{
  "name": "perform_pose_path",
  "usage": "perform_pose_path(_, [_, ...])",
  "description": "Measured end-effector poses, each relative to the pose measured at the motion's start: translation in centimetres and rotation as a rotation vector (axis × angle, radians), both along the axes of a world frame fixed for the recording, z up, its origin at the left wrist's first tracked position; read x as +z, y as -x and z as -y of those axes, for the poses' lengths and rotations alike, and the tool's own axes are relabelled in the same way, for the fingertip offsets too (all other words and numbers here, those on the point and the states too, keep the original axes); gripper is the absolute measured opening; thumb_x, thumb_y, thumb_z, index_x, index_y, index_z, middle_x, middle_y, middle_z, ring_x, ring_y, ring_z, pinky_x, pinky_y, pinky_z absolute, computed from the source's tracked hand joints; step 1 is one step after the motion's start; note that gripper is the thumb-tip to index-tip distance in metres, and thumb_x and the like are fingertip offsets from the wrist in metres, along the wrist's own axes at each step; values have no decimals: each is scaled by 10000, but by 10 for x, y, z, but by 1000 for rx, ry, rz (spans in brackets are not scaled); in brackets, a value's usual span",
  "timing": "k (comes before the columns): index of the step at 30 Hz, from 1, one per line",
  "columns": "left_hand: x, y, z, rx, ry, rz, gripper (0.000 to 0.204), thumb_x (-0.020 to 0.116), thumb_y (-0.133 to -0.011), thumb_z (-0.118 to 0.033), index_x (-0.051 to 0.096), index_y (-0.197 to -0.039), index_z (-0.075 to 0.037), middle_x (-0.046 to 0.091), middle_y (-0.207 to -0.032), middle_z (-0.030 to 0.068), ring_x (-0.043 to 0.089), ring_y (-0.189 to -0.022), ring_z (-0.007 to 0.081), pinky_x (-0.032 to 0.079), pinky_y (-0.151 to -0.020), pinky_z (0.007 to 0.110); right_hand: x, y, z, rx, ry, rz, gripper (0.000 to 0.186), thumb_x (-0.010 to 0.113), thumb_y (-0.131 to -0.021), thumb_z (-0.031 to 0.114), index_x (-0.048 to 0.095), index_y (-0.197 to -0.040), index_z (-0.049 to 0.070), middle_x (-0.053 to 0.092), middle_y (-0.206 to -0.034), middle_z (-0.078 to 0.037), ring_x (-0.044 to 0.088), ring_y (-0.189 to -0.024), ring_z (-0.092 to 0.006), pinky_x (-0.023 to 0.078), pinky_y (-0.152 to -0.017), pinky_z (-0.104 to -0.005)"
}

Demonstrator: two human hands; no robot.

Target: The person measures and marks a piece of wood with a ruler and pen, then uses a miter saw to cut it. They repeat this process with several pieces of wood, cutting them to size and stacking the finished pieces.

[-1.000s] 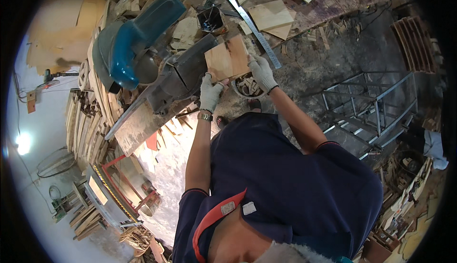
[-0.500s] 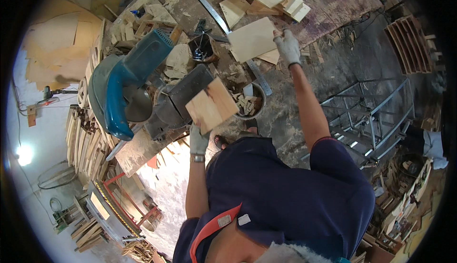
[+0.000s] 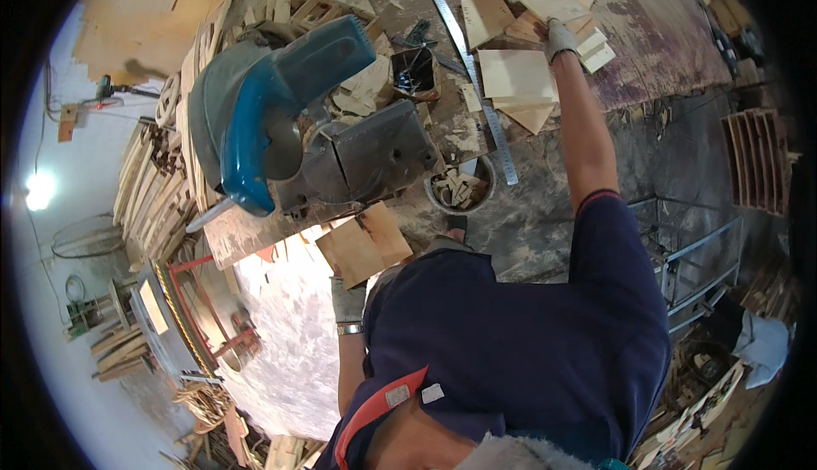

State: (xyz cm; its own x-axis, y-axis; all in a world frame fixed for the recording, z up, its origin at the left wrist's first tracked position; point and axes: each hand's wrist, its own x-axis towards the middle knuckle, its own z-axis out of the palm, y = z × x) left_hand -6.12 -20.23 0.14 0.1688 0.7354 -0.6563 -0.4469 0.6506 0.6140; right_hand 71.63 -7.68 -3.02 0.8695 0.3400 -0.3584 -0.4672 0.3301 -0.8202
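My left hand (image 3: 347, 300), in a pale work glove, is closed on the lower edge of a wooden board (image 3: 353, 253) with two tones of grain. It holds this low in front of the body, by the near edge of the saw table. My gloved right hand (image 3: 560, 40) reaches far out over the workbench, at a small brown board (image 3: 528, 26); its fingers are partly hidden, so their grip is unclear. A pale rectangular board (image 3: 517, 75) lies just nearer, partly over another piece. Left of them stands a teal mitre saw (image 3: 247, 134) with its dark metal base (image 3: 374, 151).
A long metal ruler (image 3: 455, 32) runs across the bench and a set square's blade (image 3: 500, 142) overhangs its edge. Below is a bucket (image 3: 462, 206) of offcuts. Scrap wood crowds the saw's far side. A metal frame (image 3: 702, 257) stands at right.
My right hand has left the pale board's edge and moved farther out to the small brown board. My left hand has drawn its board back from the saw base toward my body. The view has shifted.
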Motion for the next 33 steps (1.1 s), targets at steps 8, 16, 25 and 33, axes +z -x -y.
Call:
perform_pose_path(8, [-12, 23, 17, 197, -58, 60, 589, 615, -1021, -415, 469, -1436, -25, 549, -1418, 173, 541, -1287, 321, 460, -1102, 496, 76, 96, 149, -31, 28, 532, 275, 573, -933, 49, 633, -1196, -4, 662, -1146, -108, 687, -970, -234, 586, -802, -358])
perform_pose_path(16, [-3, 18, 2, 244, 73, -20, 506, 652, -1010, -345, 523, -1378, -24, 607, -1346, 150, 571, -1268, 295, 514, -1062, 507, 90, 129, 220, 150, 178, 627, 163, 571, -990, 117, 644, -1116, 44, 653, -1042, -33, 615, -923, -139, 532, -753, -283])
perform_pose_path(25, [12, -34, -48, -320, -59, 117, 407, 626, -1030, -274, 596, -1314, 15, 685, -1176, 65, 681, -1038, 172, 586, -901, 326, 67, 354, 104, 1190, 416, 815, 267, 702, -943, 274, 656, -1008, 20, 629, -860, -35, 575, -801, -138, 488, -747, -303])
perform_pose_path(33, [13, -44, -62, -488, -118, 27, 377, 655, -1018, -260, 630, -1287, 2, 691, -1151, 39, 653, -1001, 123, 541, -873, 280, 55, 468, 59, 1303, 562, 788, 252, 704, -889, 228, 613, -962, 4, 603, -826, -127, 616, -802, -224, 489, -766, -357])
